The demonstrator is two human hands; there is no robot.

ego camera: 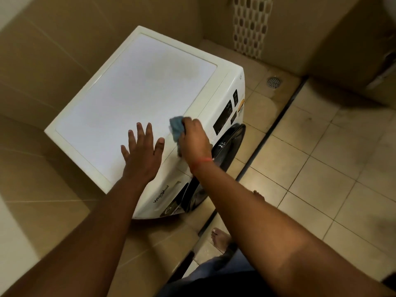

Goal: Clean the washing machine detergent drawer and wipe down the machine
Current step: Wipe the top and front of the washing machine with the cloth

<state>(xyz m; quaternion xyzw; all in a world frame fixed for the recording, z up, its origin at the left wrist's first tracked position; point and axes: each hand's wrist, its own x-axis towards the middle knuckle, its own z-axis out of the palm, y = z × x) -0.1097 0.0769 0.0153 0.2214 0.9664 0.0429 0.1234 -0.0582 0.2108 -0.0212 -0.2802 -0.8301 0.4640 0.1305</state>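
Note:
A white front-loading washing machine (132, 88) fills the middle of the head view, seen from above. My left hand (143, 151) lies flat on its top near the front edge, fingers spread and straight. My right hand (196, 138) grips a crumpled blue cloth (176, 129) and holds it against the front edge of the top, above the dark round door (229, 144). The detergent drawer front (171, 190) sits closed at the machine's near corner, beside the brand lettering. The black control panel (225, 116) is to the right of my right hand.
Beige tiled walls close in on the machine at the left and behind. A dark floor channel (272, 129) runs diagonally past the door. A round floor drain (273, 82) sits at the back. My bare foot (221, 239) stands on the tiled floor below the machine.

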